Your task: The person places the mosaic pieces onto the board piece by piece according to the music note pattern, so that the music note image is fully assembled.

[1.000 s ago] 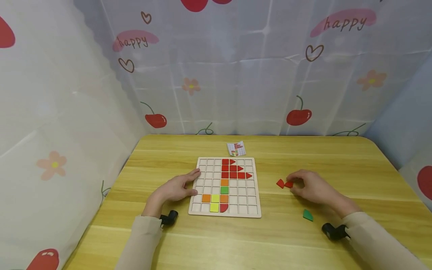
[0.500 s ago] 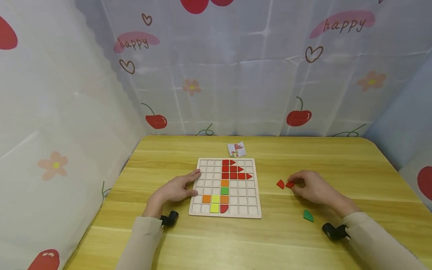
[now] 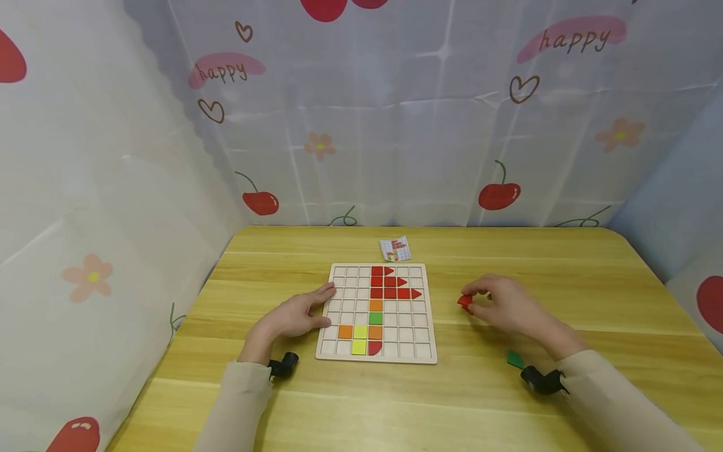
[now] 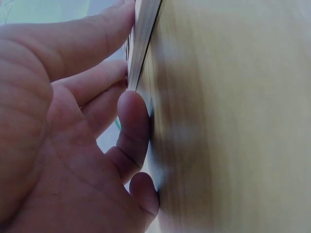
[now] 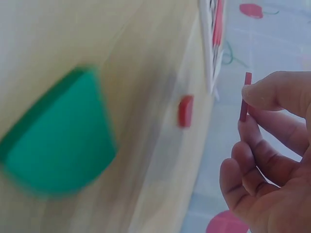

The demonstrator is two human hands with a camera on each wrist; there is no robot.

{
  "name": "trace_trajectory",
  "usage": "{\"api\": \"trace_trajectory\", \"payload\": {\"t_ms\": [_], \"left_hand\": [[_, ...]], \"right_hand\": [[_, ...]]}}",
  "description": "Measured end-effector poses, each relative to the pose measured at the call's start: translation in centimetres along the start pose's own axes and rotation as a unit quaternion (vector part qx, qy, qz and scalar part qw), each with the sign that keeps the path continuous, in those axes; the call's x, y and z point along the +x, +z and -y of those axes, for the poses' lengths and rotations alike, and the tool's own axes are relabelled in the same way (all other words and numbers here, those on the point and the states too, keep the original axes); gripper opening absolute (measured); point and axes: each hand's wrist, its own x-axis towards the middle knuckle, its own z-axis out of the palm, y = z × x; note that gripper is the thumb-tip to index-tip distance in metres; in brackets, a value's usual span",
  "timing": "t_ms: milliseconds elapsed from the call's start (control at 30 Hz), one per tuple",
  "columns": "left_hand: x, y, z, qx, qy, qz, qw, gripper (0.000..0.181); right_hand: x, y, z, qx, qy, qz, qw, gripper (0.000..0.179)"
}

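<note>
Between thumb and fingers, my right hand [image 3: 503, 304] pinches a red quarter-circle tile [image 5: 245, 97], seen edge-on and off the table in the right wrist view. A second red tile [image 5: 185, 111] lies on the table, mostly behind the held one in the head view. The left hand [image 3: 294, 314] rests at the left edge of a square wooden grid board [image 3: 407, 348], thumb and fingertips touching its rim. On the board sit red squares with red pointed tiles, orange, yellow and green squares [image 3: 375, 319], and a red quarter-circle [image 3: 374, 347].
A green quarter-circle tile [image 3: 514, 358] lies near the right wrist, partly overlapped by the black wrist camera [image 3: 542, 380]. Behind the board lies a small printed pattern card [image 3: 396, 248]. A printed curtain [image 3: 418, 157] hangs past the table's back edge.
My right hand has picked up the nearer red quarter-circle tile and moved left over the other red one. The left hand has stayed at the board's edge.
</note>
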Motion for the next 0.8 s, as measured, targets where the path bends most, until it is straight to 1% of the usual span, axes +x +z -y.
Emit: {"api": "trace_trajectory", "payload": {"t_ms": [233, 367, 533, 667, 800], "left_hand": [[-0.1, 0.0, -0.1, -0.006, 0.006, -0.001, 1.0000, 0.074], [0.0, 0.0, 0.1, -0.002, 0.010, -0.003, 0.9999, 0.074], [0.0, 0.0, 0.1, 0.002, 0.009, -0.004, 0.9999, 0.074], [-0.1, 0.0, 0.0, 0.001, 0.007, -0.003, 1.0000, 0.074], [-0.1, 0.0, -0.3, 0.000, 0.007, -0.002, 1.0000, 0.074]], "right_hand": [[1.4, 1.2, 2.1, -0.007, -0.014, 0.000, 0.9999, 0.024], [2.4, 2.0, 3.8, 0.011, -0.028, 0.007, 0.9995, 0.025], [3.7, 3.5, 6.2, 0.039, -0.028, 0.027, 0.9985, 0.023], [4.7, 4.9, 7.9, 0.043, -0.034, 0.046, 0.9974, 0.022], [5.4, 6.1, 9.7, 0.061, -0.036, 0.063, 0.9955, 0.022]]}}
